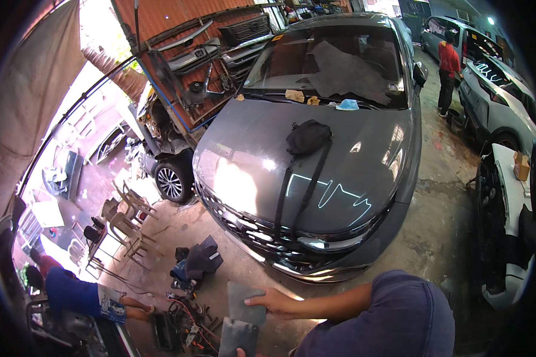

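In my right hand [274,301] is a thin grey sheet [242,297] that looks like sandpaper, pinched along its right edge with the thumb on top. Just below it, a second grey sandpaper-like sheet [238,336] overlaps or meets its lower end; I cannot tell if the two are joined. Only the fingertips of my left hand [241,352] show at the lower edge, closed on this lower sheet. My right forearm [333,302] reaches in from the right, its upper part in a dark blue sleeve. Both sheets are in front of a dark grey car's bumper.
The grey car [244,137] carries a black strapped bag [308,138] on its hood. At lower left, a person in blue [71,291] bends over near tools and cables [190,324]. Chairs [128,226] and dark cloth [202,259] lie left. A person in red [448,59] stands far right.
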A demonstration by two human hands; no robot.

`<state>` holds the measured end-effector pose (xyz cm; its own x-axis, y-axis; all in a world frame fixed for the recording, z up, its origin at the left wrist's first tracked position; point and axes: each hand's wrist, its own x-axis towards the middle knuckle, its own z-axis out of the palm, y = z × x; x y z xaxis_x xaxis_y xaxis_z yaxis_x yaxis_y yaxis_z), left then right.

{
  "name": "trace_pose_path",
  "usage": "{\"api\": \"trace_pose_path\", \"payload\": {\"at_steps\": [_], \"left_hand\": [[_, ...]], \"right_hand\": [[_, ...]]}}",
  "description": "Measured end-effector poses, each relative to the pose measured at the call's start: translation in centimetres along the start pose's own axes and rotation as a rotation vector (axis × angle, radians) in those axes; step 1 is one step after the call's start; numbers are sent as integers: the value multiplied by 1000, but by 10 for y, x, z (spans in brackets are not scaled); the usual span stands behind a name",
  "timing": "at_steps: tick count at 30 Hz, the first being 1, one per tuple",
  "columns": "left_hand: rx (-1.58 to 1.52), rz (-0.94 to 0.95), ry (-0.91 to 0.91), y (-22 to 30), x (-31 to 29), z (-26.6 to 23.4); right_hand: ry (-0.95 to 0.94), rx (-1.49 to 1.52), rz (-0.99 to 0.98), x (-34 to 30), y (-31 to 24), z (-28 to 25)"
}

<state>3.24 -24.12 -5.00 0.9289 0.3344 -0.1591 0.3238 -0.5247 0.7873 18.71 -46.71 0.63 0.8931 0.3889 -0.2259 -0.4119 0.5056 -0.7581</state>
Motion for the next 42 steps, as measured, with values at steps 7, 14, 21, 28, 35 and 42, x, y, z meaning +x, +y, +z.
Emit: {"api": "trace_pose_path", "payload": {"at_steps": [7,14,21,28,35,42], "left_hand": [[-307,267,275,-55,6,37],[-407,319,239,83,-4,43],[-454,293,282,107,-10,53],[-442,250,314,116,-14,52],[-446,211,325,124,-15,53],[-457,134,370,121,-23,48]], "right_hand": [[-443,-988,-831,-18,-35,4],[-867,-966,-1051,-43,10,12],[-567,-1114,-881,-42,-18,-20],[-485,-1022,-805,-34,-30,-27],[-445,-866,-894,-38,4,-11],[-611,-925,-966,-76,-14,13]]}}
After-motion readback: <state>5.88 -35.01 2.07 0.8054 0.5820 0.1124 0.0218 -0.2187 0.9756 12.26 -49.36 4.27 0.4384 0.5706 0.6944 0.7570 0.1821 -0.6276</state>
